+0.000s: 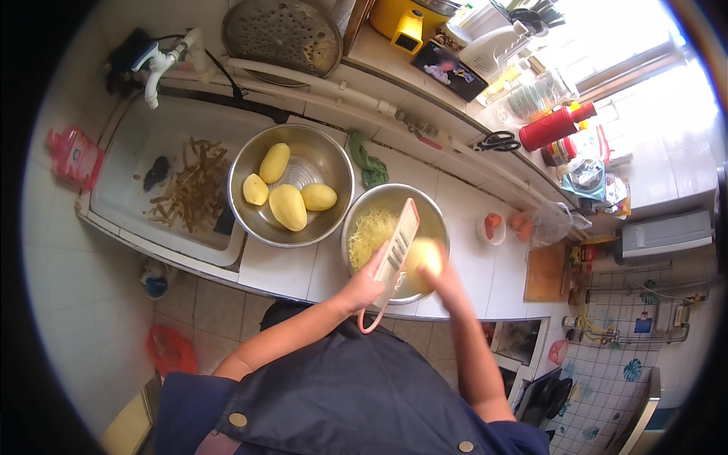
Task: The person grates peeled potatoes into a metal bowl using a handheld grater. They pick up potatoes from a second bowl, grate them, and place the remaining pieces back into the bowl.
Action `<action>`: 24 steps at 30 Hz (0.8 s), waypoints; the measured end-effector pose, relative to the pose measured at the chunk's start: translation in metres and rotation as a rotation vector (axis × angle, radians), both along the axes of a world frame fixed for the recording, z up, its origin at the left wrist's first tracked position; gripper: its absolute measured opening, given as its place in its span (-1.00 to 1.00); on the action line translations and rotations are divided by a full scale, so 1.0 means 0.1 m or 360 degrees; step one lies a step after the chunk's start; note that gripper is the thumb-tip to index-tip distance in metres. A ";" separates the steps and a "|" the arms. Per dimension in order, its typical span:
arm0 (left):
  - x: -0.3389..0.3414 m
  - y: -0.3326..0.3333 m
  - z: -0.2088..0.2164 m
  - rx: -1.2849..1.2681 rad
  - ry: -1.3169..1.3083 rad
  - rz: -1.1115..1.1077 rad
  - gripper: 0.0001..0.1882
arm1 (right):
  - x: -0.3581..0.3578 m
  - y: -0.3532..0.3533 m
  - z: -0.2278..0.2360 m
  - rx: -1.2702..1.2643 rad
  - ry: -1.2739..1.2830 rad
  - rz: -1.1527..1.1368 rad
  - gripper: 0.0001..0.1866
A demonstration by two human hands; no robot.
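My left hand is closed around the side of a flat white grater with an orange-pink rim and a loop handle. The grater stands tilted over a steel bowl, its loop toward me. Pale yellow potato shreds lie in the left part of that bowl. On the grater's right side my right hand, blurred by motion, grips a peeled potato. A larger steel bowl to the left holds several peeled potatoes.
Left is a white sink with brown peelings under a tap. A green cloth lies between bowls and wall. Right on the tiled counter are a small cup and a wooden board. Scissors jut from the shelf.
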State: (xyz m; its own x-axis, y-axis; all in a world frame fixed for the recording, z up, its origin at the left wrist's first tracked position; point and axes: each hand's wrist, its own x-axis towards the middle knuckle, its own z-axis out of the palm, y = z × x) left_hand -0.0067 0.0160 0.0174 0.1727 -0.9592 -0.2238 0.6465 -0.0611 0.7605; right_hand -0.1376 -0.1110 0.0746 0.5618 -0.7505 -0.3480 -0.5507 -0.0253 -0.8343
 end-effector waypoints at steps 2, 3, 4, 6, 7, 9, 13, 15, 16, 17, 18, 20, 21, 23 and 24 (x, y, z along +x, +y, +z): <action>-0.02 -0.05 -0.14 -0.0056 0.0084 0.0076 -0.14 | 0.00 0.44 0.01 0.0062 0.0143 0.0214 -0.24; 0.03 -0.01 -0.03 0.0005 0.0124 0.0021 -0.15 | 0.06 0.47 0.02 0.0134 0.0097 0.0097 -0.26; 0.02 0.03 -0.01 -0.0006 0.0068 -0.0043 -0.15 | 0.06 0.36 -0.10 0.0086 0.0035 0.0057 -0.26; -0.01 0.08 0.03 -0.0036 -0.0049 -0.0163 -0.16 | 0.14 -0.04 -0.20 -0.0059 -0.0077 -0.0233 -0.27; -0.05 0.08 0.11 -0.0043 -0.0067 -0.0215 -0.18 | 0.11 -0.32 -0.25 -0.0043 -0.0121 -0.0300 -0.29; -0.09 0.03 0.09 -0.0105 -0.0074 -0.0203 -0.18 | 0.18 -0.66 -0.13 -0.0027 -0.0157 -0.0396 -0.35; -0.03 -0.03 -0.08 -0.0008 -0.0087 -0.0063 -0.12 | -0.03 -0.50 -0.17 0.0357 -0.0369 -0.0399 -0.39; 0.06 -0.06 0.00 0.0013 0.0089 -0.0008 -0.10 | -0.10 -0.22 -0.22 0.0551 -0.0471 -0.0369 -0.37; 0.07 -0.04 0.03 0.0032 0.0176 0.0009 -0.09 | -0.09 -0.02 -0.20 0.0570 -0.0468 -0.0344 -0.36; 0.01 -0.06 -0.16 0.0021 0.0119 0.0081 -0.07 | -0.02 0.17 -0.09 0.0436 -0.0285 -0.0264 -0.32; -0.01 -0.08 -0.16 -0.0002 0.0146 0.0097 -0.07 | -0.04 0.28 -0.11 0.0282 -0.0202 -0.0158 -0.29; -0.04 -0.11 -0.16 -0.0046 0.0195 0.0134 -0.06 | -0.02 0.45 -0.17 -0.0122 -0.0069 -0.0048 -0.26; -0.03 -0.10 -0.11 -0.0055 0.0243 0.0123 -0.09 | 0.02 0.52 -0.16 -0.0321 0.0042 -0.0059 -0.23; -0.05 -0.11 -0.08 -0.0090 0.0359 0.0138 -0.09 | 0.07 0.61 -0.09 -0.0409 0.0048 -0.0136 -0.21; -0.05 -0.11 -0.06 -0.0108 0.0419 0.0147 -0.09 | 0.08 0.63 -0.07 -0.0454 0.0054 -0.0174 -0.20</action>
